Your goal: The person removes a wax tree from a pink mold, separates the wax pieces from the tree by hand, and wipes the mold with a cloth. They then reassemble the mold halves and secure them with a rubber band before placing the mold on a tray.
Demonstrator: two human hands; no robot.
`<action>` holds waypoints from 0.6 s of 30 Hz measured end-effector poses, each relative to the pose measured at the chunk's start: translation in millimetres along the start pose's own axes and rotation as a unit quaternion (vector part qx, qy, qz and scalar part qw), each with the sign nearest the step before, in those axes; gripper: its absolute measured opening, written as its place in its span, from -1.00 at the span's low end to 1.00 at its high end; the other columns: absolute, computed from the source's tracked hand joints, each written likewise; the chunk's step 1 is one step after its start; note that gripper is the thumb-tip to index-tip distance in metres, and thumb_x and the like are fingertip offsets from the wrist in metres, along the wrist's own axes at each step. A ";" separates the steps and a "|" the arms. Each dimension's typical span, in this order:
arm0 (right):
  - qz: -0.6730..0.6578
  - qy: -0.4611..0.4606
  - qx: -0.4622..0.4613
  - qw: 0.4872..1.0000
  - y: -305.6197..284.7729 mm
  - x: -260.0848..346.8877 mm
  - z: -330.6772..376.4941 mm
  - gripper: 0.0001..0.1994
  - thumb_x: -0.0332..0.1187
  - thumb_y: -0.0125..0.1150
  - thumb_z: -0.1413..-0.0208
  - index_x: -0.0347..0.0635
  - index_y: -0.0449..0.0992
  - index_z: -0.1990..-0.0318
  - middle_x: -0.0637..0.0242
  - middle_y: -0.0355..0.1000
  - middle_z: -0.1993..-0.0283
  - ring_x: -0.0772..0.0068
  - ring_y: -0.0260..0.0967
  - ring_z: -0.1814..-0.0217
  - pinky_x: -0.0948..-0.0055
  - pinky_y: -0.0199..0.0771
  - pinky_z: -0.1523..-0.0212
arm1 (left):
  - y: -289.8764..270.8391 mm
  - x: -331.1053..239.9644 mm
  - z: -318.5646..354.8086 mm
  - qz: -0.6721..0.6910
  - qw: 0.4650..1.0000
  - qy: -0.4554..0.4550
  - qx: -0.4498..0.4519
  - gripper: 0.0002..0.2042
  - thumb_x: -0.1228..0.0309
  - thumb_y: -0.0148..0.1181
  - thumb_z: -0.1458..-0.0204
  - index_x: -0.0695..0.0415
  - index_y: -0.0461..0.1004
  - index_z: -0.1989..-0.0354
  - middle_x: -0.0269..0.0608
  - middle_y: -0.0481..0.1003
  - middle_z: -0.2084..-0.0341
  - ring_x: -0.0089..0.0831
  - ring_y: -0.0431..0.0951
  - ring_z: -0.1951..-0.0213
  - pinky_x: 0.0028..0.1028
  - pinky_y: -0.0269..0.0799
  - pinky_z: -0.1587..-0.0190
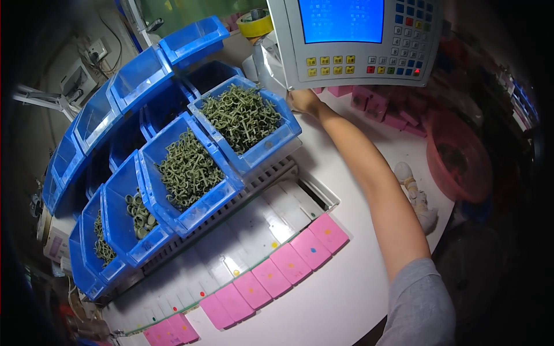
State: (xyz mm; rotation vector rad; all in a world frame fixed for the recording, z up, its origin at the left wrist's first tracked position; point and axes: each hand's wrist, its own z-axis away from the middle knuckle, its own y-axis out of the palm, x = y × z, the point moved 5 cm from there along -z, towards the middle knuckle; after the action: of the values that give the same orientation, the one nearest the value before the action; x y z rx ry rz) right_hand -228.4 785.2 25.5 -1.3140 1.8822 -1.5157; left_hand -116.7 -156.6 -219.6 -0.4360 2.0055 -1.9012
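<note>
My right arm reaches far across the white table, and my right hand (304, 102) is at the lower left corner of a control panel (360, 75) with a blue screen and rows of keys. The fingers are mostly hidden there, so what they touch or hold does not show. Just left of the hand is a crumpled clear plastic bag (269, 66). Beside it is a blue bin (288, 124) heaped with small grey-green curled metal parts (239, 118). My left hand is out of view.
More blue bins (190, 216) with similar parts stand in tiers at left. In front runs a white slotted tray (259, 230) edged with pink blocks (291, 262). Pink pieces (392, 109) lie behind my arm, near a red basin (459, 155) and white gloves (416, 199). Yellow tape (254, 26) sits at the back.
</note>
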 end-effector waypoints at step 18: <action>0.023 0.082 -0.070 0.994 -37.0 5.3 -14.4 -0.82 -0.44 0.01 -0.05 -0.38 0.49 0.29 -0.06 0.45 0.24 0.01 0.41 0.16 0.24 0.38 0.11 | -224.1 -123.7 -202.4 0.249 0.936 -0.171 -0.182 -0.76 0.56 0.32 0.19 0.10 0.58 0.26 -0.13 0.55 0.29 -0.14 0.51 0.15 -0.29 0.42 0.06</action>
State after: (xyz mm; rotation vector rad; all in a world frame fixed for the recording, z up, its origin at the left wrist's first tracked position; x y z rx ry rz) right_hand -226.6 789.4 65.3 -1.2274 2.1414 -1.5346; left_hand -99.4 66.8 17.7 -0.2838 1.9855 -1.0759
